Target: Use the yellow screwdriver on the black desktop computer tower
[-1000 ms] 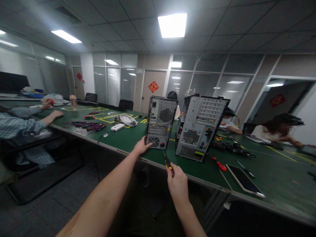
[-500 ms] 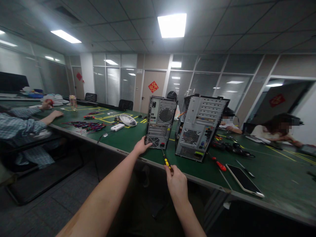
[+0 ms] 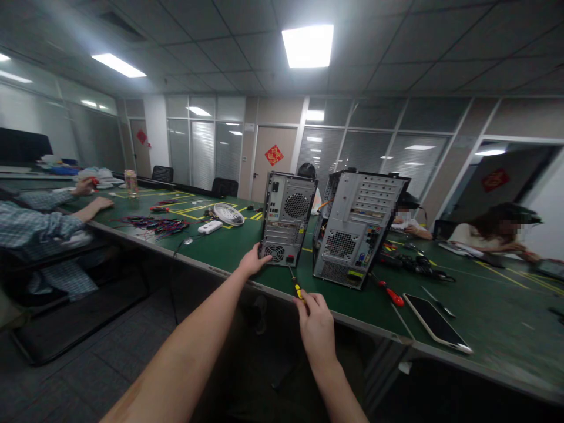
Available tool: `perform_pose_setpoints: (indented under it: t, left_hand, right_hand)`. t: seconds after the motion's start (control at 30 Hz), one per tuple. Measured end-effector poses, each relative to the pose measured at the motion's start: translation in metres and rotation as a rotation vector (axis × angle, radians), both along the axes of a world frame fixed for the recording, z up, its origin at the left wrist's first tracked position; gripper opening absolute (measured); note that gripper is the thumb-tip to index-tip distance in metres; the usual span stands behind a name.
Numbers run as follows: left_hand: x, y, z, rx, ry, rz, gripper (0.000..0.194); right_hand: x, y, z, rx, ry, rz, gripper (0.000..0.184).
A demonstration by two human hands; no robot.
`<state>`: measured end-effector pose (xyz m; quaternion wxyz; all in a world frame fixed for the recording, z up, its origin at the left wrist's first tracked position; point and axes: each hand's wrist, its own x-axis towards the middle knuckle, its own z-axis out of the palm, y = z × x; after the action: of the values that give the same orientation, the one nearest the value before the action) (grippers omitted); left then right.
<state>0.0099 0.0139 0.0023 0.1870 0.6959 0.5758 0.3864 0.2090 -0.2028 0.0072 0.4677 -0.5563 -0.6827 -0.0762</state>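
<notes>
Two computer tower cases stand upright on the green table, rear panels facing me. My left hand grips the lower left corner of the nearer case, fingers curled on its edge. My right hand is closed round the handle of a yellow-and-black screwdriver, whose tip points at the bottom right of that case's rear panel. The second case stands just to the right.
A red-handled screwdriver, a phone and a small tool lie right of the cases. A white fan, a remote and a pile of coloured wires lie left. Other people sit at the far left and far right.
My right hand has shifted slightly up the screwdriver handle, covering more of it. The left hand and the cases have not moved.
</notes>
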Motion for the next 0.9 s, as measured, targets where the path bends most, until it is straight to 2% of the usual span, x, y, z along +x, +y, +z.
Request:
perform_pose_setpoints:
  t: [0.2,0.4,0.9]
  left_hand:
    - [0.0003,0.0009,-0.0012,0.014,-0.010,-0.002,0.083]
    - [0.0005,-0.0015,0.0017,-0.009,-0.002,-0.005,0.084]
    - [0.0002,-0.0027,0.0018,0.008,-0.004,-0.007,0.082]
  right_hand:
    - [-0.0004,0.0005,-0.0024,-0.005,0.018,-0.002,0.040]
    - [-0.0002,0.0004,-0.0001,0.030,0.031,-0.014,0.032]
    - [-0.0007,-0.0007,-0.0040,-0.068,-0.024,-0.004,0.024]
